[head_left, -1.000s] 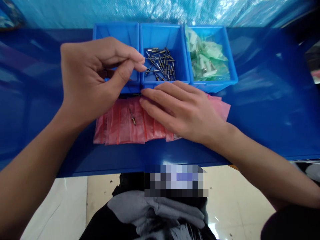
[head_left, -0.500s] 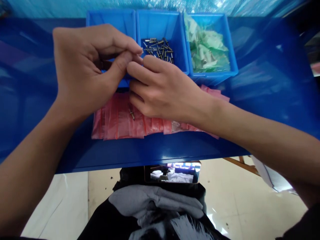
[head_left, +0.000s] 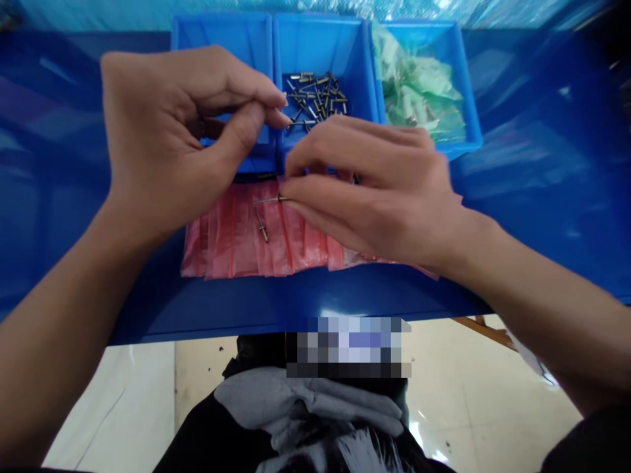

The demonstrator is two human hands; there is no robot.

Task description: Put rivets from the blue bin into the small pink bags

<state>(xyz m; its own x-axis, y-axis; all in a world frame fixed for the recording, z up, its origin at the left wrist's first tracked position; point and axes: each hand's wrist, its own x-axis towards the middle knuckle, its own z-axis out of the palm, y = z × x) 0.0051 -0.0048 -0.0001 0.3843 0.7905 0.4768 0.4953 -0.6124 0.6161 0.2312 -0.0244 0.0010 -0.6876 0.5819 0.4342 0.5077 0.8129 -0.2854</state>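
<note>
Spreading across nearly all you see, the blue tabletop point(head_left: 517, 217) carries everything else. Your left hand point(head_left: 167, 138) is raised in front of the left bin. Its grip is closed, thumb tip pressed to the index fingertip. You cannot tell whether anything lies between them, though something dark shows in the curl of the palm. Your right hand point(head_left: 384, 190) reaches in from the right, low over the pink bags, fingers pointing left. Its grip is pinched shut on 1 rivet point(head_left: 269, 199).

At the far edge stand 3 blue bins side by side, walls touching: the left bin point(head_left: 221, 33), largely hidden behind your left hand, the middle bin point(head_left: 320, 39) and the right bin point(head_left: 461, 66). Just in front of them lies a fanned row of pink bags point(head_left: 231, 243), overlapping flat on the tabletop and partly under your right hand. Crumpled green bags point(head_left: 424, 92) fill the right bin. A heap of rivets point(head_left: 318, 98) sits in the middle bin, just beyond your right knuckles.

The rivet in your right grip lies roughly level above the pink bags, its thin shank sticking out to the left of your fingertips. A loose rivet point(head_left: 261, 226) rests on the pink bags just below it, apart from both hands.
</note>
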